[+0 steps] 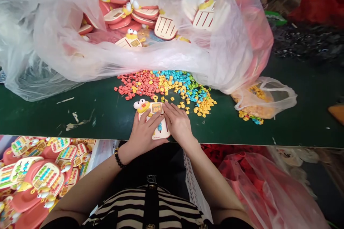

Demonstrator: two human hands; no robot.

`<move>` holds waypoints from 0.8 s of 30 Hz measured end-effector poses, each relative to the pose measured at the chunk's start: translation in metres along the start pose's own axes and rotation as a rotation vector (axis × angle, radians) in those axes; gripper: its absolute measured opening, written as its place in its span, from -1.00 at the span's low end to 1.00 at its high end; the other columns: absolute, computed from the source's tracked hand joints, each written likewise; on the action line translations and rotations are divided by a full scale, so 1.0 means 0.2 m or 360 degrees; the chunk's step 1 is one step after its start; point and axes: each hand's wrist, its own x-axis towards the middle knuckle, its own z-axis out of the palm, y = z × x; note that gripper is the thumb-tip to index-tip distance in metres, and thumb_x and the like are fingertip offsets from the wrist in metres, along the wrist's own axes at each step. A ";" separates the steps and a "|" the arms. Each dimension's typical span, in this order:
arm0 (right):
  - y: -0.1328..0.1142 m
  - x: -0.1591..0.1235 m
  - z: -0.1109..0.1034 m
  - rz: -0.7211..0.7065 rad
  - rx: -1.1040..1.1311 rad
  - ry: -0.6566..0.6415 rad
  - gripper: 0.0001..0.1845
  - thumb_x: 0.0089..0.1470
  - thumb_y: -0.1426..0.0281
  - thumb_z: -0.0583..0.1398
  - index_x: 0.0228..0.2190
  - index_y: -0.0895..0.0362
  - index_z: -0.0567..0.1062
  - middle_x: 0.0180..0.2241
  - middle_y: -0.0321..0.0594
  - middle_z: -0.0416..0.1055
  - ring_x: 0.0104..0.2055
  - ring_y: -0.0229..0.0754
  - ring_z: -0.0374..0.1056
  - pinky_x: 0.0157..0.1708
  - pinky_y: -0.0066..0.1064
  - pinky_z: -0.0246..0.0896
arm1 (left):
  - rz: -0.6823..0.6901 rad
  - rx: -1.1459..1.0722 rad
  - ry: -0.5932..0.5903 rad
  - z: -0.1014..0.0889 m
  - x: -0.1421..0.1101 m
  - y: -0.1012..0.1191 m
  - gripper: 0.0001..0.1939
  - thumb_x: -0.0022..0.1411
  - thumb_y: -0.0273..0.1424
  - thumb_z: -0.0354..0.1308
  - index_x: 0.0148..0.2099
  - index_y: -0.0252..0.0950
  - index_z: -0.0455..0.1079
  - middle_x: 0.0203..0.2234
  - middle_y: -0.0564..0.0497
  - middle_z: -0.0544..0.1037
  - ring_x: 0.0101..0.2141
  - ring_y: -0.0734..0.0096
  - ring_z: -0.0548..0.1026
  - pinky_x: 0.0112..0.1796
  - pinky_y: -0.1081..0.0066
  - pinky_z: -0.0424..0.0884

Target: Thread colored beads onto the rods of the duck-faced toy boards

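A cream duck-faced toy (150,108) lies flat on the green table (295,121), close to its near edge. My left hand (144,132) rests on the toy's left half, fingers stretched out across it. My right hand (177,121) lies on the toy's right side, fingers extended and close together, pressing near its top. Just beyond the toy spreads a heap of small plastic pieces (166,86) in red, yellow, blue and green.
A large clear bag (80,53) with more duck toys fills the back of the table. A small bag of yellow pieces (264,100) lies right. A bin of finished toys (40,175) stands lower left; pink bags (268,189) sit lower right.
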 end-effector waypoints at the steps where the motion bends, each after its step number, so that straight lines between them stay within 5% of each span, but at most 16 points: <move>1: -0.01 -0.01 0.00 -0.0004 0.0013 0.0016 -0.62 0.25 0.42 0.04 0.04 0.05 0.45 0.07 -0.17 0.43 0.13 -0.06 0.33 0.00 -0.21 0.29 | 0.0003 0.0001 -0.0010 0.00 0.00 0.00 -0.24 0.03 0.00 0.26 0.22 -0.18 0.25 0.17 -0.11 0.36 0.20 -0.14 0.16 0.17 -0.13 -0.03; 8: -0.01 -0.11 0.02 0.0019 0.0164 0.0010 -0.56 0.27 0.41 -0.03 0.13 0.08 0.36 0.13 -0.12 0.36 0.22 -0.03 0.22 0.07 -0.13 0.26 | -0.0082 -0.0109 0.0012 0.01 -0.01 0.00 -0.04 -0.02 0.06 0.27 0.31 -0.30 0.09 0.20 -0.22 0.29 0.20 -0.08 0.18 0.18 -0.02 0.01; 14: -0.01 -0.05 0.01 0.0039 0.0162 -0.0163 -0.51 0.26 0.41 -0.02 0.21 0.05 0.25 0.22 -0.13 0.22 0.32 -0.01 0.03 0.15 -0.05 0.15 | -0.0199 -0.0187 -0.0012 -0.01 0.01 0.00 0.01 -0.16 0.01 0.38 0.26 -0.31 0.13 0.15 -0.23 0.35 0.18 -0.08 0.21 0.14 0.00 0.08; 20: 0.00 -0.02 0.04 0.0037 0.0240 -0.0123 -0.51 0.26 0.43 -0.02 0.20 0.03 0.25 0.22 -0.14 0.22 0.31 -0.04 0.05 0.16 -0.06 0.15 | -0.0122 -0.0197 -0.0081 -0.02 0.01 -0.01 -0.02 -0.11 -0.02 0.37 0.29 -0.21 0.09 0.21 -0.15 0.30 0.22 -0.08 0.16 0.16 -0.02 0.04; 24: 0.00 -0.03 0.06 0.0056 0.0287 -0.0067 -0.52 0.26 0.43 -0.03 0.19 0.05 0.27 0.22 -0.14 0.22 0.30 -0.06 0.07 0.17 -0.07 0.13 | -0.0184 -0.0222 0.0053 0.01 0.00 -0.01 0.13 -0.16 -0.01 0.39 0.33 -0.34 -0.03 0.23 -0.26 0.24 0.20 -0.05 0.19 0.18 0.03 0.05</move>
